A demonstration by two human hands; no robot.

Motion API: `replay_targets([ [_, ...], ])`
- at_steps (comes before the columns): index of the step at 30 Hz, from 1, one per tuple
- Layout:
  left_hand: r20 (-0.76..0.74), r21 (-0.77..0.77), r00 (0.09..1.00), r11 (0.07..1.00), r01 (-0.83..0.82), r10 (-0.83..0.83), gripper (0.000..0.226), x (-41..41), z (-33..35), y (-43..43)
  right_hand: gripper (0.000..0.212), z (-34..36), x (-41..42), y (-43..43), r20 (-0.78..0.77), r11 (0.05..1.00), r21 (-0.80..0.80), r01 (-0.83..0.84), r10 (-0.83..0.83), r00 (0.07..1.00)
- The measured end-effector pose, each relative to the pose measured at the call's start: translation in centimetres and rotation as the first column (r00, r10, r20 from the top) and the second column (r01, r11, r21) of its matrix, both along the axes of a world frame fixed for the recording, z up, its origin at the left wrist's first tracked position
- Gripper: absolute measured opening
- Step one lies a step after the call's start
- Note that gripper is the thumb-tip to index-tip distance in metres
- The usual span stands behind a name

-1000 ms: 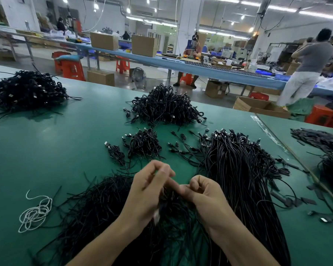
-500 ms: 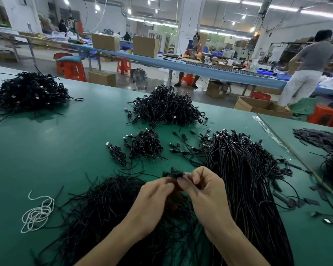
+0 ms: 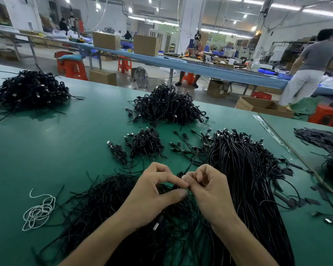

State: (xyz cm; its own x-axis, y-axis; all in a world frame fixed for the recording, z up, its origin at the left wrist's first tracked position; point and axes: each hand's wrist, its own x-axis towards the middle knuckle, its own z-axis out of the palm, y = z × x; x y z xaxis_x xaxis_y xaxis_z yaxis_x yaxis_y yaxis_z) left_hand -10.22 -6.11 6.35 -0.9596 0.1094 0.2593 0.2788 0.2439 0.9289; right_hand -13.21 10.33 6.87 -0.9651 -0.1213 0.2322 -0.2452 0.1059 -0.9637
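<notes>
Green table (image 3: 56, 150) fills the near view. A second table (image 3: 288, 131) butts against it on the right.

Bundle (image 3: 248, 179): long straight black cables lying side by side, running from mid-table towards the near edge, right of the hands. Plug ends fan out at its far end.

Heap (image 3: 104, 204): thin black strands in a loose tangle under both forearms, touching the bundle's left side.

Left pile (image 3: 29, 89): coiled black cables near the table's far left, well apart from the rest.

Far pile (image 3: 167, 106): coiled cables near the far edge, beyond the hands.

Small pile (image 3: 146, 144): more coils, between the far pile and the hands. One lone coil (image 3: 118, 153) sits just left of it.

Loose cables (image 3: 186, 146): a few uncoiled, between the small pile and the bundle.

White cord (image 3: 39, 210): loose loops on bare table, left of the heap.

Left hand (image 3: 152, 192): fingers curled, thumb and forefinger pinched together on the cable (image 3: 189, 165).

Right hand (image 3: 210, 189): clenched, fingertips nipping the same cable, knuckles up. The two hands meet tip to tip.

The cable is a single black lead, above the heap's far end. Gripped where the fingers meet, it runs up and away towards the loose cables. How much is gathered inside the fingers cannot be told.

Plug (image 3: 156, 226): a silver end showing just below the left wrist, over the heap. Whether it belongs to the held cable cannot be told.
</notes>
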Motion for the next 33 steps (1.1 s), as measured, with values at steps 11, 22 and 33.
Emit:
replay_targets([
  [11, 0.091, 0.047, 0.996, 0.999, -0.017, 0.013, 0.064, 0.3, -0.7, 1.4, 0.039, -0.7, 1.0, -1.4, -0.081, 0.983, -0.172, 0.064, -0.079, 0.994],
  [22, 0.477, 0.326, 0.866, 0.945, -0.012, -0.154, 0.055, -1.5, -1.2, 0.7, 0.047, -1.7, 0.8, 0.1, -0.120, 0.991, 0.131, -0.025, 0.041, 0.992],
  [33, 0.061, -0.207, 0.992, 0.971, 0.117, -0.106, 0.016, -3.2, -3.9, -1.3, 0.039, -3.8, -1.2, 0.6, 0.487, 0.966, -0.257, 0.015, 0.116, 0.866],
])
